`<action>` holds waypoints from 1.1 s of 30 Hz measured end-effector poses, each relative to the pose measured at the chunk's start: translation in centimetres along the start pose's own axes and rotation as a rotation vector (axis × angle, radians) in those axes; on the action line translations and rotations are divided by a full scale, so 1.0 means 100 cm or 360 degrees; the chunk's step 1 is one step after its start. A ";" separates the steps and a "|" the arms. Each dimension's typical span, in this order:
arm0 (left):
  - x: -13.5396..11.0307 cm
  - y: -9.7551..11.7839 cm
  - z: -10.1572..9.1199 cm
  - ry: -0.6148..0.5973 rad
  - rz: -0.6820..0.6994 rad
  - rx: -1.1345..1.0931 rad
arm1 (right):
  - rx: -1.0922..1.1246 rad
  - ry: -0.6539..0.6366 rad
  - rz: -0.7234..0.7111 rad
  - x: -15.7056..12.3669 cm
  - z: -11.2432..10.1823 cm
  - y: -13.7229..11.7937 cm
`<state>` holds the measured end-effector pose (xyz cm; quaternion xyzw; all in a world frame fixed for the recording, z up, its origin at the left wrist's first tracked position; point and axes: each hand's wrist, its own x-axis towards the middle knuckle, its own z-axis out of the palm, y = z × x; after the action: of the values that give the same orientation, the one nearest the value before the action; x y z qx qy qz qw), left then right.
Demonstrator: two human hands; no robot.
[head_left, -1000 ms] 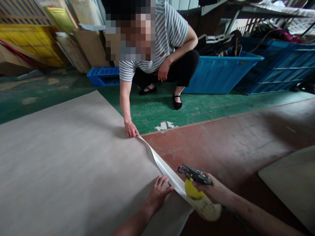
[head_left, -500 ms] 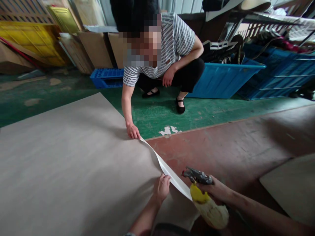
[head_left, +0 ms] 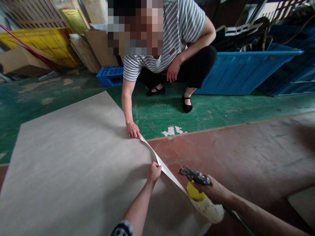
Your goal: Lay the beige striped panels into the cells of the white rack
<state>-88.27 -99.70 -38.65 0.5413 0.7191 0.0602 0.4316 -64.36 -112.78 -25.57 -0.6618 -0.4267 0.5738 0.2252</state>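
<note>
A large grey sheet (head_left: 81, 147) lies over the floor, its right edge lifted and curled to show a white underside. My left hand (head_left: 154, 172) is closed on that edge, near its middle. To the right, my right hand (head_left: 213, 190) grips a spray gun (head_left: 195, 175) with a yellow-topped, whitish cup (head_left: 208, 206) hanging below it. The nozzle faces left, toward the lifted edge. Across from me a crouching person in a striped shirt pinches the same edge farther up with one hand (head_left: 133, 130); the other hand (head_left: 173, 69) hangs by the knee.
A reddish-brown board (head_left: 236, 150) lies to the right on the green floor (head_left: 157, 111). Behind the person stand a full blue tub (head_left: 241, 72), a small blue crate (head_left: 110, 76), cardboard boxes (head_left: 27, 62) and a yellow bin (head_left: 54, 42). A hose (head_left: 238, 219) trails below the gun.
My left hand has moved up and left along the sheet's edge, still holding it. The spray gun has shifted slightly left. The other person's hand stays on the edge.
</note>
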 end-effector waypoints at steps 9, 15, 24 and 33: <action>0.004 -0.012 0.004 -0.0295 -0.0202 -0.0558 | 0.0066 -0.0134 -0.0073 0.024 -0.001 -0.007; 0.011 -0.018 0.005 -0.0308 -0.0239 -0.0682 | 0.0082 -0.0135 -0.0161 0.041 0.004 -0.023; 0.009 -0.014 0.004 -0.0297 -0.0259 -0.0687 | 0.0153 -0.0111 -0.0239 0.059 0.006 -0.031; 0.006 -0.010 0.004 -0.0301 -0.0300 -0.0680 | -0.0054 -0.0119 -0.0120 0.034 -0.008 -0.007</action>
<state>-88.72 -99.76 -39.74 0.3716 0.6937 0.1194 0.6053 -63.87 -109.44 -26.69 -0.6270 -0.4691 0.5821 0.2193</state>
